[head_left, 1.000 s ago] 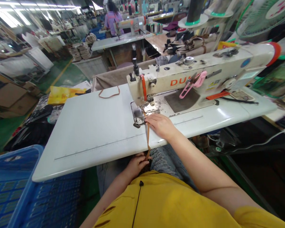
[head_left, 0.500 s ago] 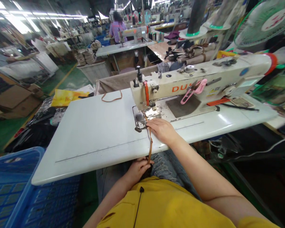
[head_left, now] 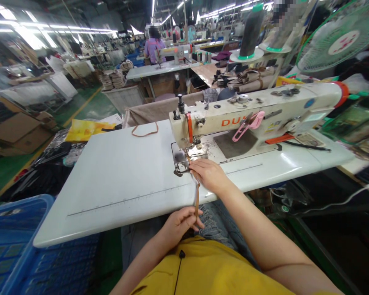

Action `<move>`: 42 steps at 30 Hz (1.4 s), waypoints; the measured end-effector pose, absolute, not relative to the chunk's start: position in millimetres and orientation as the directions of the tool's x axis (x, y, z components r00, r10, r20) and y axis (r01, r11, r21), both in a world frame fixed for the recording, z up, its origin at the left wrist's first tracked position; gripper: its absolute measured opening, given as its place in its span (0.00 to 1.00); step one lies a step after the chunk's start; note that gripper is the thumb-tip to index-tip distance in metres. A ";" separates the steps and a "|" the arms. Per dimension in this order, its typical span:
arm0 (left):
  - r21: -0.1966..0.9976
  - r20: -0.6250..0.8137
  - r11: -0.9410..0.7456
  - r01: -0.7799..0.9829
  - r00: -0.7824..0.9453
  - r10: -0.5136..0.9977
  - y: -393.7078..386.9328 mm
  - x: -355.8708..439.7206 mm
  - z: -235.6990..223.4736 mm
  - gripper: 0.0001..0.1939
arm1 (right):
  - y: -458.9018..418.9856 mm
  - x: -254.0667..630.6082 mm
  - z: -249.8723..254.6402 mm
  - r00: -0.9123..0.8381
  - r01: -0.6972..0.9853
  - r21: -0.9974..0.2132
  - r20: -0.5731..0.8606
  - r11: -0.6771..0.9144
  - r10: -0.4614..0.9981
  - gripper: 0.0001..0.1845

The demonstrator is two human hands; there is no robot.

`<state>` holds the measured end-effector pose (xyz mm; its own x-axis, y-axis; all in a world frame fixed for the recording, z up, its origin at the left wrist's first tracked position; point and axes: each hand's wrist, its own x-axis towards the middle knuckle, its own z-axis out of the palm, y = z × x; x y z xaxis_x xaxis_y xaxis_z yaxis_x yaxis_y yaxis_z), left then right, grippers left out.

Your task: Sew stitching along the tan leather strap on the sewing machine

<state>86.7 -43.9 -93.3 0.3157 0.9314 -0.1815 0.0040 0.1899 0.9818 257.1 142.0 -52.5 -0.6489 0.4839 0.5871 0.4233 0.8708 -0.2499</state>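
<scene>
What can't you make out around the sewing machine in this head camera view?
Head view, what stays hidden:
The right hand covers part of the tan strap beside the steel needle plate.
The left hand hides the strap's lower end.
A pink plastic clip seems to hide the end of the orange lettering on the cream sewing machine.
The picture's bottom edge cuts off the blue plastic crate.
</scene>
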 end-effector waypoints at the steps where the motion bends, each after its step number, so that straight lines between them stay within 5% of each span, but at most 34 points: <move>1: 0.983 -0.180 0.185 0.012 0.311 0.933 -43.9 87.3 -88.5 0.26 | 142.2 257.1 -52.8 -0.650 0.426 -0.243 0.587 0.872 0.481 0.12; 13: 0.984 -0.059 -0.008 0.177 0.373 0.926 -42.4 92.9 -53.4 0.16 | 141.1 258.4 -50.8 -0.670 0.409 -0.225 0.585 0.885 0.458 0.13; 27: 0.974 -0.057 -0.038 0.225 0.403 0.914 -45.7 103.8 -47.1 0.11 | 139.6 259.8 -49.9 -0.677 0.392 -0.206 0.595 0.897 0.433 0.10; 42: 0.968 0.054 -0.140 0.208 0.372 0.927 -42.9 104.6 -38.0 0.15 | 138.2 258.3 -45.8 -0.659 0.423 -0.211 0.597 0.881 0.459 0.12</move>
<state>104.6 -42.9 -38.0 0.3720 0.9267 0.0537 0.2084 -0.1397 0.9680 258.3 138.2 -45.8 -0.6585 0.4588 0.5966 0.4229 0.8813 -0.2110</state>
